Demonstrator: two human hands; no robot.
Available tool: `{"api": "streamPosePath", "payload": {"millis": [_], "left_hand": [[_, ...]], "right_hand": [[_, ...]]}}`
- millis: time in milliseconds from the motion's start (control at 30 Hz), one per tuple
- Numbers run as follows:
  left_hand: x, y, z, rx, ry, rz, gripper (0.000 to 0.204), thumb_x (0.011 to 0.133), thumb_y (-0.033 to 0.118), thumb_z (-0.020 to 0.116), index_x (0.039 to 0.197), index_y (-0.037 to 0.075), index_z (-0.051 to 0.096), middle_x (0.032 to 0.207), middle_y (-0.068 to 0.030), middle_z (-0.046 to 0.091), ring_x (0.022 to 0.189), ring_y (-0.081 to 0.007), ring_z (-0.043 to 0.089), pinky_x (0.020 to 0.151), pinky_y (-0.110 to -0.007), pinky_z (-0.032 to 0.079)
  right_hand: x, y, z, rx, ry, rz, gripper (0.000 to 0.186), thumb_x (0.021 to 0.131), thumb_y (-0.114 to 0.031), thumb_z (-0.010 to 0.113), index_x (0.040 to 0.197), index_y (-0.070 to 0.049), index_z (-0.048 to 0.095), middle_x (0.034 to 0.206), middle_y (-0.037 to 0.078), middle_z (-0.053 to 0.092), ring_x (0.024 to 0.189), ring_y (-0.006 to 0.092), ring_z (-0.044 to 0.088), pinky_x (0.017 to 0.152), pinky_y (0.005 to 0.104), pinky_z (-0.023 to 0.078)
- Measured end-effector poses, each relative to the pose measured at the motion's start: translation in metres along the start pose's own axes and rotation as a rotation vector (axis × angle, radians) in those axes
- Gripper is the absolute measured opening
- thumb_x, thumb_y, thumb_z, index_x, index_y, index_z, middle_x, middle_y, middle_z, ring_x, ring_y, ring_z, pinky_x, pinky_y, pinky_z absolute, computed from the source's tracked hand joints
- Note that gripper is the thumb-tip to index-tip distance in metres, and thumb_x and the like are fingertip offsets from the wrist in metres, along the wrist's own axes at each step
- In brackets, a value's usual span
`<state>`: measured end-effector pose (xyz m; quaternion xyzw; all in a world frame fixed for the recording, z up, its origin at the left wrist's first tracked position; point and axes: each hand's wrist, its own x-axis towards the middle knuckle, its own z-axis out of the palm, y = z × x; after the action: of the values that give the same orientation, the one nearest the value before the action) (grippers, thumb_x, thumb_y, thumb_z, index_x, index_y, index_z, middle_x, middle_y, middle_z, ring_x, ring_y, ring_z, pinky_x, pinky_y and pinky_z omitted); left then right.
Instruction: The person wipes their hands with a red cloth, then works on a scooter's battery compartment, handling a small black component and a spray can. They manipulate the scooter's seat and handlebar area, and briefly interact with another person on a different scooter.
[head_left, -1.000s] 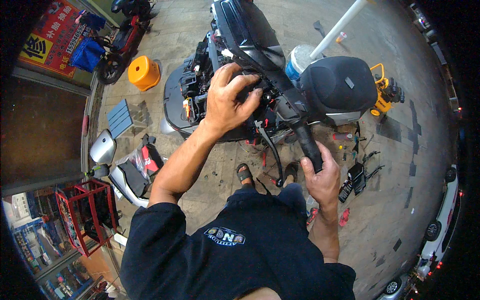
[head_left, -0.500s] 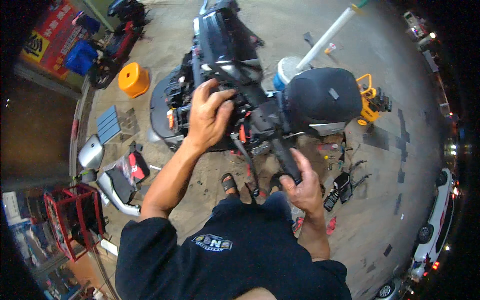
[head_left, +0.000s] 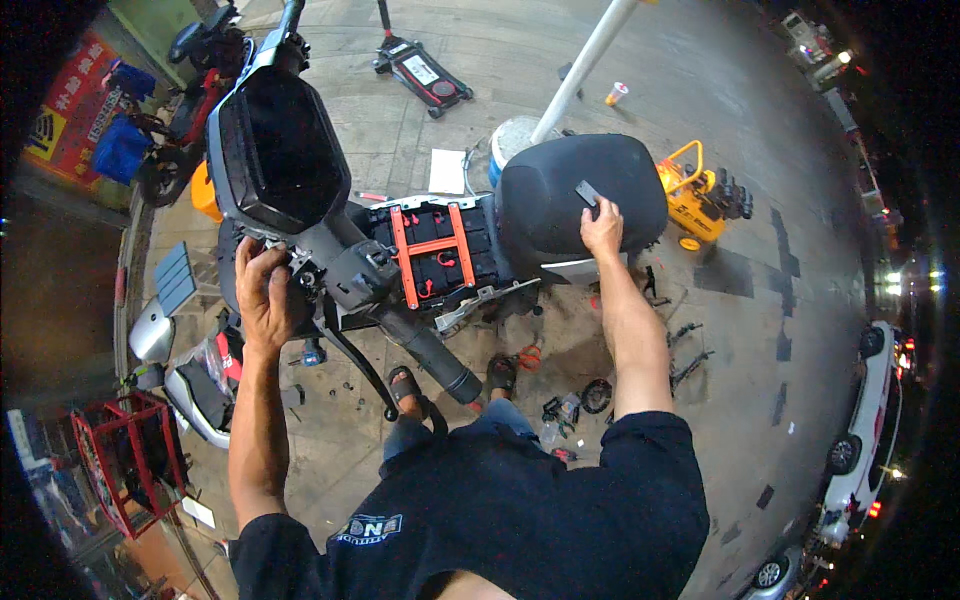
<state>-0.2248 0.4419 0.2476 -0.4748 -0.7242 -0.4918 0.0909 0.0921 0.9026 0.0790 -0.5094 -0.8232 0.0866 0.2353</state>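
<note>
A partly dismantled black scooter stands before me. My left hand (head_left: 262, 295) has its fingers curled on exposed silver fittings below the dark display housing (head_left: 285, 150), fingertips partly hidden. My right hand (head_left: 603, 230) reaches onto the black seat (head_left: 540, 210), its fingers closed on a small flat grey object (head_left: 586, 190). Between them lies a battery bay with an orange frame (head_left: 435, 243). A black handlebar grip (head_left: 445, 365) slants down toward my feet, with a dangling black lever (head_left: 360, 365) beside it.
A floor jack (head_left: 420, 75), white pipe in a bucket (head_left: 515, 130) and yellow compressor (head_left: 690, 210) stand beyond. Loose panels (head_left: 195, 390), parts (head_left: 595, 395) and a red rack (head_left: 120, 455) surround me. Another scooter (head_left: 175, 150) stands left; a white car (head_left: 850, 440) is right.
My right hand left the handlebar grip and moved up to the seat. My left hand moved left with the handlebar and display assembly, which has swung aside, exposing the battery bay.
</note>
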Motion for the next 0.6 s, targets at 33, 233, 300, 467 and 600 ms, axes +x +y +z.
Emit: {"api": "streamPosePath", "payload": {"millis": [33,233,300,467,600], "left_hand": [[-0.002,0.001,0.003,-0.02,0.007,-0.015,0.022,0.092,0.01,0.055,0.111,0.001,0.062,0.124,-0.0228,0.054,0.113,-0.0335,0.053,0.099,-0.041,0.04],[-0.015,0.006,0.016,0.046,0.085,-0.066,0.026,0.096,0.015,0.051,0.115,0.001,0.06,0.131,-0.0234,0.051,0.118,-0.0338,0.053,0.101,-0.041,0.039],[-0.016,0.007,0.015,0.135,0.073,-0.082,0.026,0.093,0.014,0.053,0.114,0.001,0.061,0.13,-0.0238,0.052,0.119,-0.0354,0.052,0.103,-0.042,0.039],[-0.012,0.014,0.011,0.087,0.021,-0.046,0.032,0.087,0.01,0.061,0.118,0.003,0.062,0.131,-0.025,0.051,0.121,-0.0366,0.052,0.105,-0.041,0.038],[-0.006,0.018,0.011,0.06,0.025,-0.036,0.031,0.085,0.008,0.063,0.116,0.005,0.065,0.133,-0.0256,0.05,0.12,-0.0383,0.053,0.104,-0.042,0.04]], "right_hand": [[0.011,0.008,0.007,-0.025,-0.033,-0.006,0.044,0.085,-0.023,0.068,0.125,-0.008,0.059,0.124,0.014,0.06,0.114,0.0358,0.055,0.098,0.0463,0.044],[0.032,0.032,0.029,-0.025,0.021,-0.313,0.032,0.085,-0.021,0.066,0.115,-0.008,0.064,0.111,0.014,0.065,0.1,0.0378,0.059,0.092,0.0473,0.047],[0.033,0.034,0.03,-0.067,-0.056,-0.241,0.027,0.088,-0.018,0.064,0.111,-0.005,0.063,0.106,0.016,0.067,0.097,0.0377,0.061,0.085,0.0475,0.049],[0.029,-0.007,-0.003,0.302,0.067,0.021,0.027,0.095,-0.02,0.057,0.111,0.001,0.063,0.09,0.018,0.07,0.081,0.0323,0.068,0.076,0.0412,0.053],[-0.003,-0.089,-0.081,0.759,-0.188,0.112,0.026,0.101,-0.018,0.052,0.117,0.001,0.061,0.082,0.007,0.066,0.072,0.0136,0.064,0.067,0.0288,0.052]]}}
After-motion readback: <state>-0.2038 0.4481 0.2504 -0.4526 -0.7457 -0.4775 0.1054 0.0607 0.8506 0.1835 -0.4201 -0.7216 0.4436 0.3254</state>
